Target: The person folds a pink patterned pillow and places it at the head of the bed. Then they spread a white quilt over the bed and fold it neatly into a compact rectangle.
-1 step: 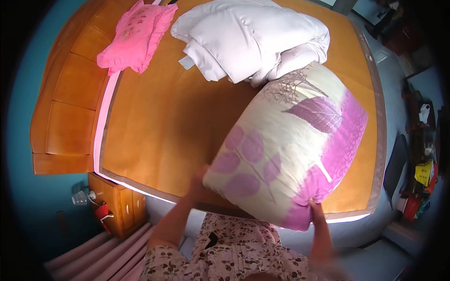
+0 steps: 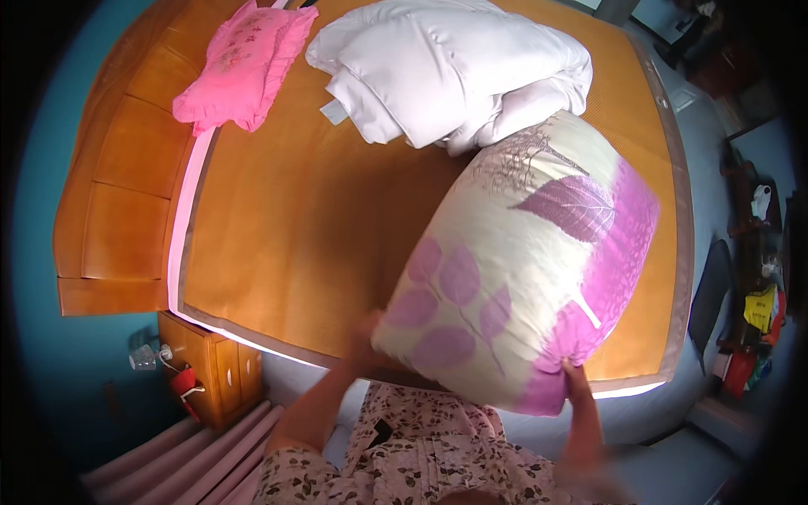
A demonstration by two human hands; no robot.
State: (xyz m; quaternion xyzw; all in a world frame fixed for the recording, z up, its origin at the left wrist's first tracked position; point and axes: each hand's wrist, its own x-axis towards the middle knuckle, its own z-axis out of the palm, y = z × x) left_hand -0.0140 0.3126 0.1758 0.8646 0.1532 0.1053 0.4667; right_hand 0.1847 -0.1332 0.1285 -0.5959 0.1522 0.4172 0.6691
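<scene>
A plump folded quilt point(image 2: 505, 261), cream with purple leaves and a purple band, lies slantwise on the bed, its near end at the bed's front edge. At its near left corner is my left hand point(image 2: 368, 337), blurred and closed on the corner, with the fingers partly hidden. On the near right, my right hand point(image 2: 575, 379) grips the gathered purple edge, thumb on top. The quilt's far end touches a heaped white duvet point(image 2: 454, 67).
A brown mat point(image 2: 278, 236) covers the bed. A pink frilled pillow point(image 2: 244, 67) lies by the wooden headboard point(image 2: 126, 194). A wooden nightstand point(image 2: 220, 370) stands at the near left, beside a pink curtain point(image 2: 185, 459). Assorted items, including a yellow bag point(image 2: 759, 310), sit at the right.
The quilt's near end has shifted slightly to the right, and both my hands have moved with it. The white duvet and pink pillow stay in place.
</scene>
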